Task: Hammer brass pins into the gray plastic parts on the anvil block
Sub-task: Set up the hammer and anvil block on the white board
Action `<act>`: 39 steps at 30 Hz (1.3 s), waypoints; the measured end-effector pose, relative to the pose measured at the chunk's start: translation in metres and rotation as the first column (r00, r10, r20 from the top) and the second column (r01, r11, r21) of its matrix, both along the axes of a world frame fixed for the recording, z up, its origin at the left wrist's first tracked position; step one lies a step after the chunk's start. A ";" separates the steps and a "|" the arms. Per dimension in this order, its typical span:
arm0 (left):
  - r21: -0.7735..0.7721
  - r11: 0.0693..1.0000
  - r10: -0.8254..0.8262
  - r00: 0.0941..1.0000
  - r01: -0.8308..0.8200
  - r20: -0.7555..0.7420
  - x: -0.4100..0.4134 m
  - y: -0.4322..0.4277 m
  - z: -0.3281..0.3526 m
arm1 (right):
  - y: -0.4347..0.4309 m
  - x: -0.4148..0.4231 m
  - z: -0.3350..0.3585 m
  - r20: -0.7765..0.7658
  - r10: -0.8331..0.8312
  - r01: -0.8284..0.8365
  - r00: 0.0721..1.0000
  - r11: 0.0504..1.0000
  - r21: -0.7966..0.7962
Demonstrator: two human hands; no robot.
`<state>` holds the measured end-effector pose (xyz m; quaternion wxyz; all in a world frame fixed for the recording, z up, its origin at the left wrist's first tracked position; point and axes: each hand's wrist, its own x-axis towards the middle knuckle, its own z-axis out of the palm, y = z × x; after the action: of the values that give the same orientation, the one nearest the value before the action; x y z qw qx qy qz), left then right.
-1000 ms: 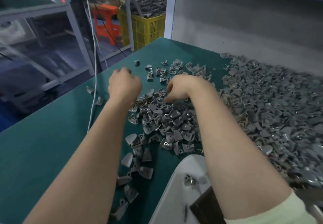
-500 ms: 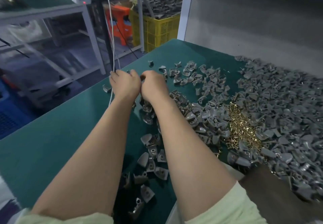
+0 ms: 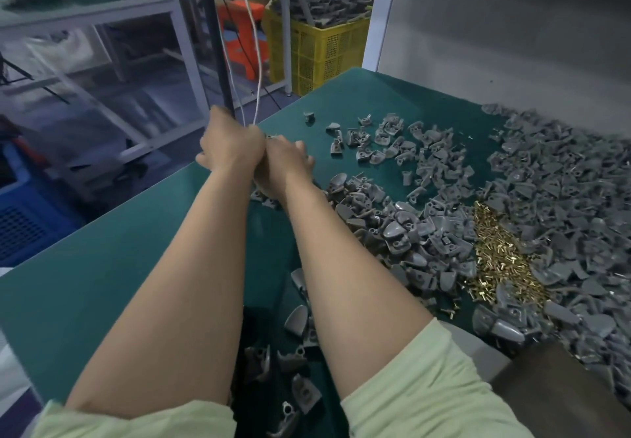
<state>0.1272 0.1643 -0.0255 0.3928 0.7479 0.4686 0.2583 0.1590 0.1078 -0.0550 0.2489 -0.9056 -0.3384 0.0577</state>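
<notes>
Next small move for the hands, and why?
Likely reach the right hand across to the pins, since hammering needs a pin. It meets the left hand at the far edge of the table, what they hold is hidden, and the pins lie to the right among the parts.

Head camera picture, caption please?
Left hand and right hand close together over the green table, beside gray plastic parts and brass pins.

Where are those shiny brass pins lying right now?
In the head view, the brass pins sit heaped on the green table, right of the right forearm, ringed by gray plastic parts.
</notes>
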 end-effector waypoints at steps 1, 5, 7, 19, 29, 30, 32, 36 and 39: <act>0.002 1.000 0.011 0.998 -0.011 0.063 -0.003 0.003 0.003 | 0.006 -0.002 -0.001 -0.006 0.034 -0.034 0.999 0.999 0.034; 0.040 0.994 0.087 0.968 -0.099 0.235 -0.019 0.016 0.017 | 0.030 -0.019 -0.001 -0.185 0.223 -0.221 0.957 0.975 0.030; 0.072 0.991 0.088 0.958 -0.112 0.273 -0.024 0.018 0.022 | 0.035 -0.028 0.001 -0.228 0.183 -0.205 0.956 0.976 -0.073; 0.084 0.836 -0.540 0.840 0.542 -0.044 -0.003 -0.067 0.003 | -0.103 -0.007 0.008 0.249 -0.025 0.117 0.968 0.926 -0.359; -0.107 0.651 -0.739 0.597 0.751 -0.312 -0.034 -0.156 -0.017 | -0.222 -0.048 0.050 0.049 -0.131 0.140 0.990 0.942 -0.304; -0.131 0.634 -0.765 0.594 0.762 -0.251 -0.039 -0.164 -0.013 | -0.231 -0.054 0.048 0.071 -0.145 0.160 0.987 0.942 -0.295; -0.143 0.591 -0.805 0.570 0.794 -0.164 -0.048 -0.179 -0.009 | -0.244 -0.065 0.040 0.116 -0.186 0.210 0.976 0.945 -0.252; -0.084 0.605 -0.796 0.604 0.792 -0.035 -0.069 -0.197 -0.004 | -0.265 -0.081 0.030 0.118 -0.322 0.330 0.939 0.942 -0.052; 0.035 0.659 -0.752 0.657 0.751 0.048 -0.086 -0.205 0.004 | -0.286 -0.089 0.035 -0.050 -0.426 0.426 0.903 0.880 0.212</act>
<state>0.0416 -0.0403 -0.0220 0.4733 0.8692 0.1046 0.0976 0.0699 -0.1786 -0.0202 0.3534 -0.9250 -0.1351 -0.0349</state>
